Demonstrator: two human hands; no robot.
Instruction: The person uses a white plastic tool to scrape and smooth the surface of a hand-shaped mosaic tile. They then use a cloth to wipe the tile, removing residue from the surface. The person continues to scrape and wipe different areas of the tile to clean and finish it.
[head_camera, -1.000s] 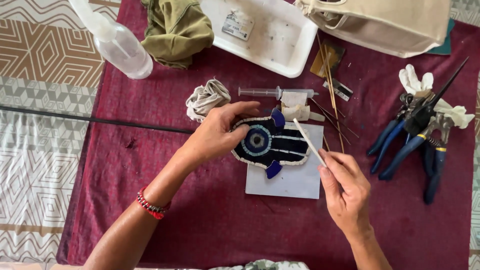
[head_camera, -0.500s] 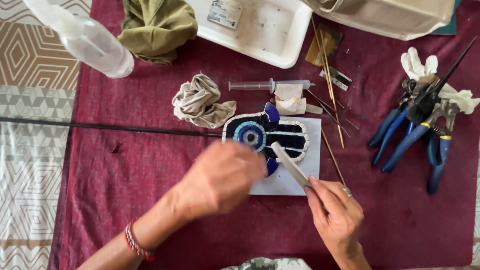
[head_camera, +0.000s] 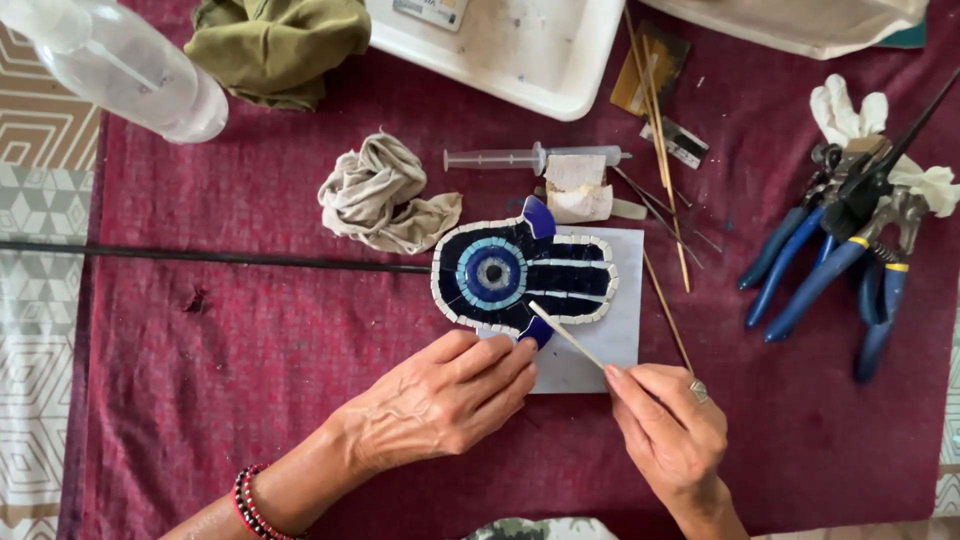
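I had my left hand flat on the dark red cloth, fingers loosely spread, fingertips touching the lower edge of the hand-shaped mosaic w/ navy glass tiles, a blue eye ring and a white tile border; nothing was held in it. My right hand pinched a thin pale wooden stick between thumb and fingers, narrow grip, its tip at the small blue tile on the piece's lower edge. The mosaic lay on a white paper sheet, mid-cloth, just right of a crumpled beige rag. As far as I could judge, the tile laying was done: no bare gaps showed in the face, border closed all round. What looked left was edge work and cleaning along the joints; whether grout was in, I couldn't tell. Above the piece lay a clear plastic syringe, w/ a white plastic tray farther up and blue-handled pliers well apart to the right. A clear plastic bottle and an olive green cloth sat top left.
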